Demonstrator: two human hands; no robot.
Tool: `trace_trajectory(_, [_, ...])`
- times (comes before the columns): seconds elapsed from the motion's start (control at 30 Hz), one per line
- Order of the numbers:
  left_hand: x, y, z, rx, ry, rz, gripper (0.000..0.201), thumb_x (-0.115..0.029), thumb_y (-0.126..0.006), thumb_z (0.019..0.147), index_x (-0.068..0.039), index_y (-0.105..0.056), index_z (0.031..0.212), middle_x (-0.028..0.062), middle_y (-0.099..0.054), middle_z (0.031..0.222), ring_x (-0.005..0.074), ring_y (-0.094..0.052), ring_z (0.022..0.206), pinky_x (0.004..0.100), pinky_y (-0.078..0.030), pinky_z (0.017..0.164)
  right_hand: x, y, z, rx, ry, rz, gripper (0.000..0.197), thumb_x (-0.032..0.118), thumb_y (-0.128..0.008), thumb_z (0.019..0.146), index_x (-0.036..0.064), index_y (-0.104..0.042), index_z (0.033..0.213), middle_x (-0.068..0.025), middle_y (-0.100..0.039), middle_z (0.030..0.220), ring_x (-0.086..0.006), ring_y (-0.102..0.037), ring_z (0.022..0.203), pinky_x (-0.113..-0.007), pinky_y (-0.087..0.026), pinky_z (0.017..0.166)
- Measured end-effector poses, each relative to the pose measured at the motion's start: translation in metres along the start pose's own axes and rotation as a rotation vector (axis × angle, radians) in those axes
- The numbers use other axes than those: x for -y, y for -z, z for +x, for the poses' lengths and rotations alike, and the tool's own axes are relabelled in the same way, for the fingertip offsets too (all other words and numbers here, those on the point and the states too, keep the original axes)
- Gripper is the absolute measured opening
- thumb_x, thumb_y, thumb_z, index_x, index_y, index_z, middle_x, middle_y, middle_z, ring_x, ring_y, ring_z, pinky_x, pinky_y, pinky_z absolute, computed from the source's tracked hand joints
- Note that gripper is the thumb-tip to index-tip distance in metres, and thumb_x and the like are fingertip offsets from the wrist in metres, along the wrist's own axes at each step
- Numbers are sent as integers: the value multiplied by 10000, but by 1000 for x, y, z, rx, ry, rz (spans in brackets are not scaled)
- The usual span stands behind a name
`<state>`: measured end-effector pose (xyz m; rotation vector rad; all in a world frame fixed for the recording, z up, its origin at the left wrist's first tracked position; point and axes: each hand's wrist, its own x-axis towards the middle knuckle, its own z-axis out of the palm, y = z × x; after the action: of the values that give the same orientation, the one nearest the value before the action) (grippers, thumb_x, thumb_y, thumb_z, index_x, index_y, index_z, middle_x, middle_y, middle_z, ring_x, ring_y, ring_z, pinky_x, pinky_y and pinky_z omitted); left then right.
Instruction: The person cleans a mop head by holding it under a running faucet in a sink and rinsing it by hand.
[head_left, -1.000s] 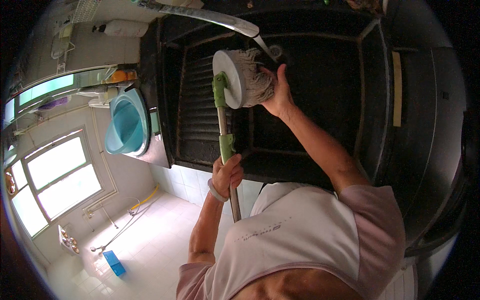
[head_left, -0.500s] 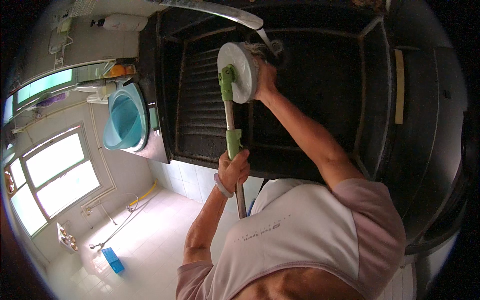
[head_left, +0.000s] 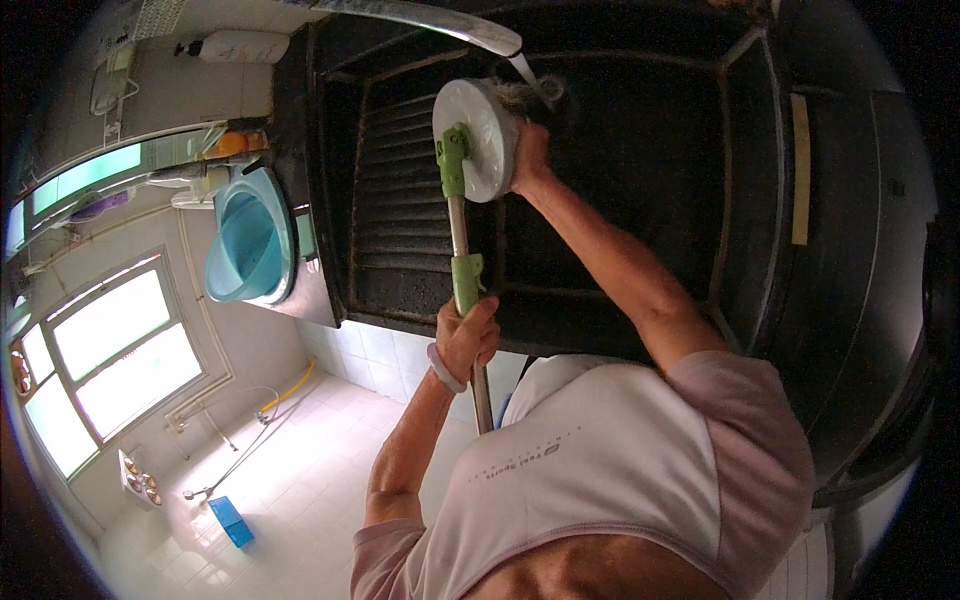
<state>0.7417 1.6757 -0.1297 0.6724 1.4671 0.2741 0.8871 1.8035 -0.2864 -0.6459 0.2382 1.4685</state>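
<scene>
A mop with a round white plate [head_left: 478,140], a green swivel joint and a metal pole is held over the black sink [head_left: 620,240]. My left hand [head_left: 467,333] is wrapped round the pole just below its green collar [head_left: 466,280]. My right hand [head_left: 533,158] grips the mop head from behind, on the side of the grey strands [head_left: 515,97]; the plate hides most of its fingers. Close above the strands, the chrome faucet [head_left: 440,20] ends in a bright spout or stream that I cannot tell apart.
Left of the sink's ridged drainboard [head_left: 400,190] stands a light blue basin [head_left: 245,240]. A white bottle [head_left: 240,46] is at the upper left. Farther off are a window [head_left: 120,340], a hand shower [head_left: 200,493] and a blue box [head_left: 231,522].
The mop head has shifted very slightly up and left, with my right hand moving along. Both hands keep their hold. The rest of the view has barely shifted.
</scene>
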Motion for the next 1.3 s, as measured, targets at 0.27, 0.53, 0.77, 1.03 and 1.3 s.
trace_trajectory(0.27, [-1, 6, -12, 99, -36, -95, 205, -92, -480, 803, -107, -358, 640, -40, -317, 470, 50, -295, 343, 205, -222, 290, 33, 20, -14, 250, -121, 6, 493, 443, -344, 858, 28, -473, 1091, -99, -500, 1080, -221, -469, 1000, -380, -383, 866])
trace_trajectory(0.53, [2, 14, -36, 198, 47, -179, 215, -87, -465, 806, -110, -354, 624, -39, -313, 474, 44, -284, 347, 197, -211, 297, -7, 78, 11, 311, -294, 49, 602, 523, -257, 846, 58, -407, 1198, -143, -434, 1191, -280, -433, 1077, -430, -351, 902])
trace_trajectory(0.77, [17, 23, -67, 61, 120, 145, 108, -87, -528, 761, -48, -427, 762, -5, -398, 493, 60, -346, 359, 211, -285, 319, 37, 79, 93, 617, -321, -262, 576, 497, -300, 848, 13, -509, 1079, -136, -521, 1086, -243, -489, 997, -373, -368, 880])
trace_trajectory(1.03, [53, 44, -64, -24, -70, 712, 212, -140, -577, 726, -6, -487, 864, 33, -477, 561, 114, -456, 482, 263, -377, 452, 43, 21, 33, 699, -541, -1012, 464, 376, -404, 860, -23, -527, 1063, -120, -559, 1030, -168, -518, 960, -286, -368, 873])
trace_trajectory(1.3, [57, 48, -64, -23, -245, 890, 269, -143, -587, 718, -26, -521, 950, 3, -491, 581, 79, -447, 499, 240, -381, 471, 29, 80, 55, 1397, 297, -1230, 312, 271, -421, 865, 26, -590, 959, -70, -604, 916, -167, -578, 805, -338, -476, 701])
